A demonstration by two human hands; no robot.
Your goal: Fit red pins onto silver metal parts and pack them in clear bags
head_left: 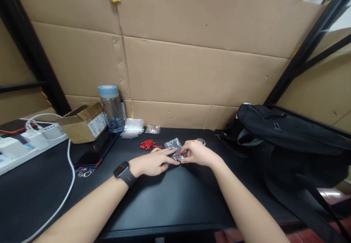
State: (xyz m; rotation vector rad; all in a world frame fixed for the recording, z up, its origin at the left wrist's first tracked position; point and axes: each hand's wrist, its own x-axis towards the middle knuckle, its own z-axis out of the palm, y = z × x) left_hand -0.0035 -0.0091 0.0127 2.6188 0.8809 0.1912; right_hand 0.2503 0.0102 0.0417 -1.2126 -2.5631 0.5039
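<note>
My left hand [152, 162] lies with fingers stretched out, pressing the edge of a small clear plastic bag [172, 144] on the black table. At the bag's near end, my right hand [197, 153] has thumb and fingers pinched at a shiny metal disc [180, 157] with a bit of red on it. The fingers partly hide the disc, and I cannot tell how far it lies inside the bag. Behind my right hand is another round metal disc [201, 141]. A pile of red cords [148, 144] sits just beyond my left hand.
A stack of clear bags [132, 127] and a filled bag [153, 129] lie near the cardboard wall. To the left stand a water bottle [111, 107], an open cardboard box [82, 124] and a power strip [33, 146]. A black backpack [290, 137] occupies the right side.
</note>
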